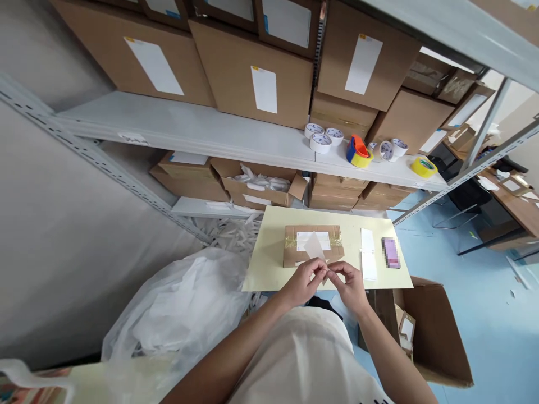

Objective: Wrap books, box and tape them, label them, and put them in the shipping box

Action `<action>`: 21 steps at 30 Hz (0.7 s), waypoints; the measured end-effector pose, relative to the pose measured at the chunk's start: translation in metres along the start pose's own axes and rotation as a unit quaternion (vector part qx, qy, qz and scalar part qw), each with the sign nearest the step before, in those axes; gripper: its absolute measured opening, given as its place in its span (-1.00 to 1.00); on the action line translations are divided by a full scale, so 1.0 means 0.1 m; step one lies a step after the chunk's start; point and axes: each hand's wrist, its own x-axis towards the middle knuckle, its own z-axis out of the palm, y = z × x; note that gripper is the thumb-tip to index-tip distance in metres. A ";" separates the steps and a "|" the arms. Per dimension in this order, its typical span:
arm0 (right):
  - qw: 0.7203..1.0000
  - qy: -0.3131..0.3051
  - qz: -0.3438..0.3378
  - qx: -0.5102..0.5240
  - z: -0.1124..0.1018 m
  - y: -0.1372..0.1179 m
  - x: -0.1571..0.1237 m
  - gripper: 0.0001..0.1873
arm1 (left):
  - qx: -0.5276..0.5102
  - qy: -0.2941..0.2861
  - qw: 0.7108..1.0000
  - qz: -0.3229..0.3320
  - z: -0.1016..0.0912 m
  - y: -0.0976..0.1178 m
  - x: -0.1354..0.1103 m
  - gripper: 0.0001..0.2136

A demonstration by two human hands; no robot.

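Both my hands meet over the near edge of the pale yellow table. My left hand pinches a pale, pointed paper slip, which sticks up from between the fingers. My right hand is closed too, its thumb and finger pinching at the same slip, fingertips against the left ones. Just beyond them lies a taped cardboard box with a white label on top; the slip covers part of that label. Whether the slip is a label or its backing, I cannot tell.
White label sheets and a purple phone-like item lie at right. Tape rolls and a tape dispenser sit on the shelf. An open carton stands lower right, a plastic bag lower left.
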 end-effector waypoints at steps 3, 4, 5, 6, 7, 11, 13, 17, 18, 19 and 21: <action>0.999 -0.008 0.024 0.040 -0.01 0.09 0.11 -0.76 | -0.063 0.040 0.996 -0.047 0.03 -0.06 0.01 -0.76; 0.998 -0.004 0.031 0.053 -0.02 0.12 0.15 -0.73 | -0.087 0.058 0.992 -0.071 0.04 -0.09 0.02 -0.75; 0.997 0.004 0.037 0.064 -0.03 0.14 0.19 -0.71 | -0.107 0.074 0.987 -0.097 0.04 -0.11 0.03 -0.74; 0.996 0.013 0.043 0.074 -0.05 0.16 0.22 -0.69 | -0.121 0.089 0.981 -0.126 0.04 -0.13 0.04 -0.74; 0.995 0.021 0.049 0.081 -0.07 0.18 0.26 -0.67 | -0.131 0.103 0.974 -0.155 0.04 -0.13 0.05 -0.73; 0.991 0.021 0.085 0.104 -0.20 0.18 0.34 -0.62 | -0.155 0.179 0.938 -0.255 0.03 -0.09 0.12 -0.72; 0.988 0.007 0.100 0.121 -0.27 0.18 0.37 -0.61 | -0.165 0.236 0.914 -0.287 0.01 -0.05 0.17 -0.71; 0.984 -0.004 0.108 0.144 -0.41 0.26 0.43 -0.60 | -0.181 0.349 0.866 -0.309 -0.06 0.03 0.26 -0.71; 0.984 -0.006 0.107 0.144 -0.44 0.28 0.46 -0.60 | -0.183 0.376 0.855 -0.307 -0.10 0.03 0.26 -0.72; 0.984 -0.008 0.105 0.143 -0.46 0.32 0.48 -0.60 | -0.184 0.402 0.845 -0.302 -0.15 0.03 0.27 -0.72; 0.985 -0.012 0.104 0.137 -0.52 0.37 0.52 -0.61 | -0.181 0.453 0.824 -0.288 -0.27 0.02 0.25 -0.73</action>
